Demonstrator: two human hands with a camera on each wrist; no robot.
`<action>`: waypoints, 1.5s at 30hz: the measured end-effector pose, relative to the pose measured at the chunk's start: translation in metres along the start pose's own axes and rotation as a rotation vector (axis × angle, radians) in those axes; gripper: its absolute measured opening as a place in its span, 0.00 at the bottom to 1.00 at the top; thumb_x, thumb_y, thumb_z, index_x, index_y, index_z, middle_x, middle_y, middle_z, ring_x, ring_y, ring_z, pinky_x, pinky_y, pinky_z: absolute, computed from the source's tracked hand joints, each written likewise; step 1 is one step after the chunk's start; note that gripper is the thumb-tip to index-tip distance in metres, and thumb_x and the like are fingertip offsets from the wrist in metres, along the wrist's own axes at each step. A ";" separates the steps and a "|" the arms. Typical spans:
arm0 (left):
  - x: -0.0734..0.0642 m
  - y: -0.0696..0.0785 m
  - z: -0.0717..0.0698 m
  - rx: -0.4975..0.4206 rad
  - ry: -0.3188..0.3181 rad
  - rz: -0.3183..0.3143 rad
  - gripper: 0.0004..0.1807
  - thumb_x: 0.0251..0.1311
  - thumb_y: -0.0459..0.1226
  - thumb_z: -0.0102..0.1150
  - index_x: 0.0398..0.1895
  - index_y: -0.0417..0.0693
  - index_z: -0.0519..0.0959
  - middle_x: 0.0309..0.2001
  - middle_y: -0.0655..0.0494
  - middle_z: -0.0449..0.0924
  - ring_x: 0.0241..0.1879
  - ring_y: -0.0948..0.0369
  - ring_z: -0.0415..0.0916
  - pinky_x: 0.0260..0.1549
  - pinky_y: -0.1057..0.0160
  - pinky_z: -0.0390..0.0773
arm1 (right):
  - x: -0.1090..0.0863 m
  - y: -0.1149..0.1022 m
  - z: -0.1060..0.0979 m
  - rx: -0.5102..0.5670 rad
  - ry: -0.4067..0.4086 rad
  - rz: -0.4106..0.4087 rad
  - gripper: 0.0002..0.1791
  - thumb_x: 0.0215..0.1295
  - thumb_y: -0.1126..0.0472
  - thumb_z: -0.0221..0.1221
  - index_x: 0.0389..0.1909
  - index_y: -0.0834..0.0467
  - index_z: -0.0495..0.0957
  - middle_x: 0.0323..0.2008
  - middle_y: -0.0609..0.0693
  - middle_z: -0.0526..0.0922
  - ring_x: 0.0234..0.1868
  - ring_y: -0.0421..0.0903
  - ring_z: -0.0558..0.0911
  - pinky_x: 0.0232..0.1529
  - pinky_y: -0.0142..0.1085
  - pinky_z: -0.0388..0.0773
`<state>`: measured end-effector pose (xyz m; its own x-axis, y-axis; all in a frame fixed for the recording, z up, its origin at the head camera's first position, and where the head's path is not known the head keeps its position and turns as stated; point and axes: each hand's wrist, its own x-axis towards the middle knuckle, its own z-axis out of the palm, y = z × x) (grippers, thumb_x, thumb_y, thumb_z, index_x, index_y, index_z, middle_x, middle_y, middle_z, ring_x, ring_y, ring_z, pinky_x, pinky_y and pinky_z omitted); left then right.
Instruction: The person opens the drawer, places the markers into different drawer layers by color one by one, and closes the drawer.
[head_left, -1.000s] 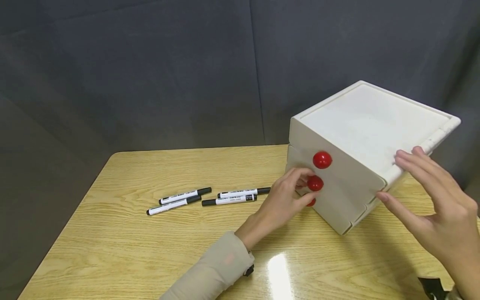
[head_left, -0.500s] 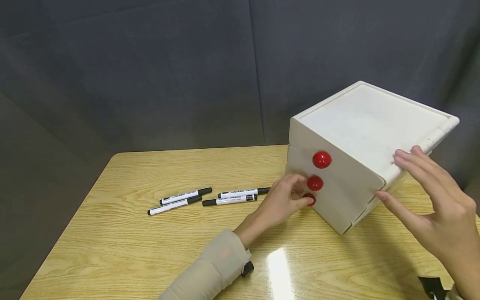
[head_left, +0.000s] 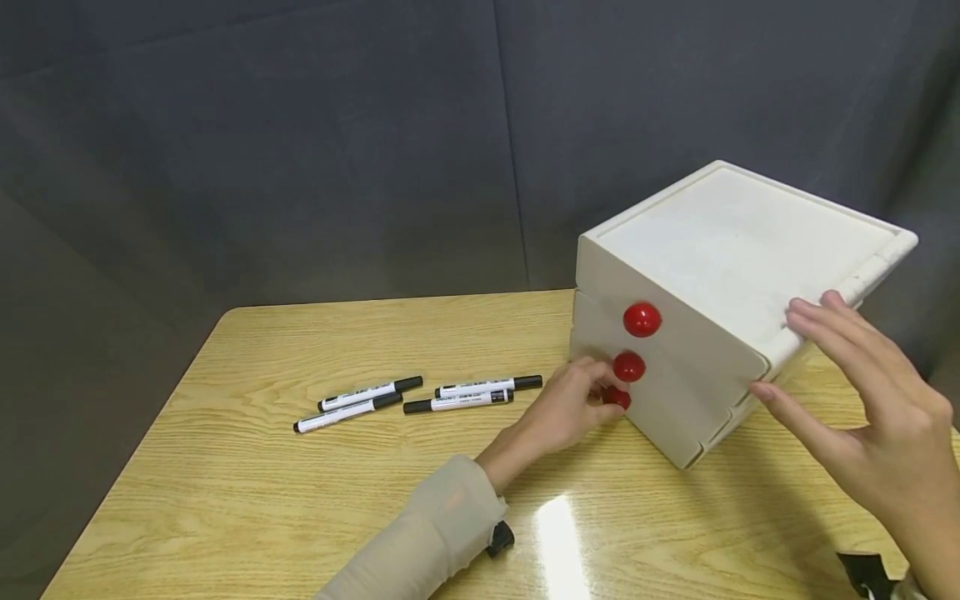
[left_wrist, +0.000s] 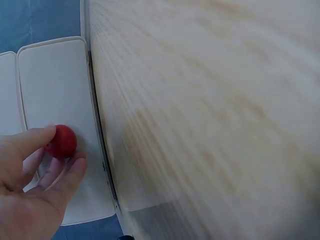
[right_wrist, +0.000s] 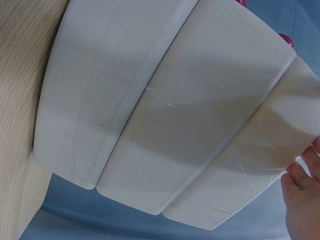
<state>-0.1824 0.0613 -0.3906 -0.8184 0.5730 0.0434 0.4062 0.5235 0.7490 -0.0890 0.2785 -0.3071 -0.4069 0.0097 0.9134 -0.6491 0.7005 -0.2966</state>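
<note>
A white box of three stacked drawers (head_left: 742, 250) stands at the right of the table, its front facing left. Red round knobs run down that front: a top knob (head_left: 642, 319), a middle knob (head_left: 628, 367) and a bottom knob (head_left: 617, 398). My left hand (head_left: 558, 410) holds the bottom knob between thumb and fingers; the left wrist view shows this red knob (left_wrist: 64, 142) close up, against a white drawer front (left_wrist: 55, 90) that looks closed. With fingers extended, my right hand (head_left: 881, 408) rests on the box's near top edge, thumb lower at the corner.
Several black-capped white markers lie left of the box, among them one marker (head_left: 459, 402) near my left forearm and another marker (head_left: 348, 412) farther left. The wooden table (head_left: 262, 492) ends at a dark curtain (head_left: 360, 167) behind.
My left hand has gone down from the middle knob to the bottom knob and now holds it. The right hand stays at the box's edge. The markers have not moved.
</note>
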 end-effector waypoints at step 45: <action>-0.054 -0.012 -0.028 0.087 -0.045 0.053 0.09 0.59 0.33 0.68 0.44 0.47 0.84 0.44 0.59 0.82 0.41 0.71 0.77 0.45 0.77 0.78 | -0.001 0.000 -0.001 -0.016 -0.014 -0.001 0.40 0.61 0.35 0.62 0.47 0.73 0.81 0.53 0.58 0.85 0.66 0.44 0.76 0.69 0.30 0.69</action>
<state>-0.1543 0.0071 -0.3834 -0.7766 0.6281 0.0502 0.4837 0.5432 0.6863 -0.0883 0.2797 -0.3074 -0.4150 -0.0010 0.9098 -0.6395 0.7116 -0.2909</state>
